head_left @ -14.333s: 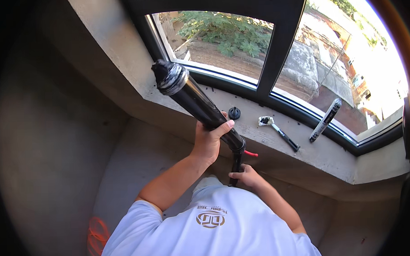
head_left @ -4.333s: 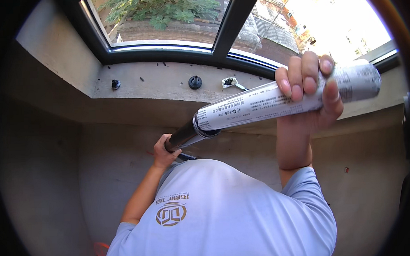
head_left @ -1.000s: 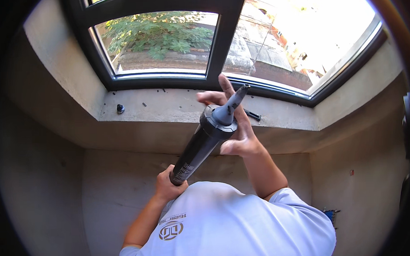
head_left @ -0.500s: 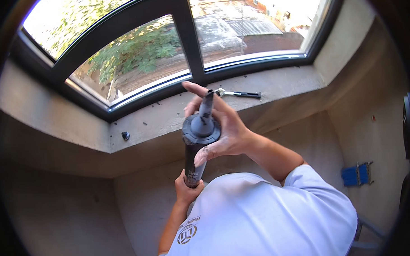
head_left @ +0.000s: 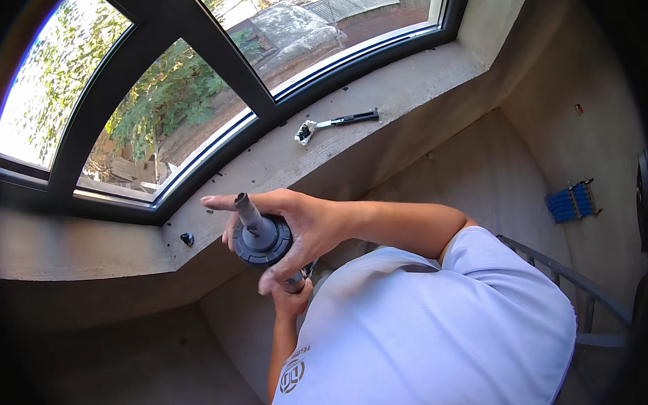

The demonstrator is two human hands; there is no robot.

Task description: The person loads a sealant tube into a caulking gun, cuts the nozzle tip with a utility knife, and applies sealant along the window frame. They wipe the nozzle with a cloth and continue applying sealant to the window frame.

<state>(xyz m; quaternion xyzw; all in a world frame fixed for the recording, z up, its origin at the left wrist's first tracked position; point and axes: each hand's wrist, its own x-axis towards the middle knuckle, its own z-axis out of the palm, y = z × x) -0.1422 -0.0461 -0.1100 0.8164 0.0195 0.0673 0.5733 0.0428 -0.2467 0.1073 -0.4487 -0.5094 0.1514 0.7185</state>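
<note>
Window frame (head_left: 226, 63), dark, runs across the far left and up top from where I stand; foliage (head_left: 164, 108) behind its glass. Small dark glossy lump (head_left: 187, 239) on the grey windowsill (head_left: 405, 78), near the left corner, a few black crumbs around. Next, sealant gun (head_left: 271, 256), held up in front of the sill, grey nozzle (head_left: 252, 218) tipped up toward the viewer, dark smudges on it, dark notched collar (head_left: 284, 241) at its base; most of the barrel sits foreshortened under the collar. Right hand (head_left: 307, 221) comes in from the right, fingers spread around the collar, not clenched: index finger straight out past the nozzle, thumb down along the near side, other fingers partly hidden behind. Can't tell how firmly it touches. Left hand (head_left: 293, 298) below, wrapped around the lower part of the gun, gripping it. Right of that, on the sill, well apart from both hands: a black-handled tool (head_left: 346, 119) lying flat, its left end caked white and black. White T-shirt (head_left: 442, 320) with gold emblem (head_left: 293, 376) fills bottom center. Lower right, behind the shirt, grey metal rails (head_left: 591, 293). Far right: blue slatted item (head_left: 572, 202), small red mark (head_left: 578, 108) above it.
</note>
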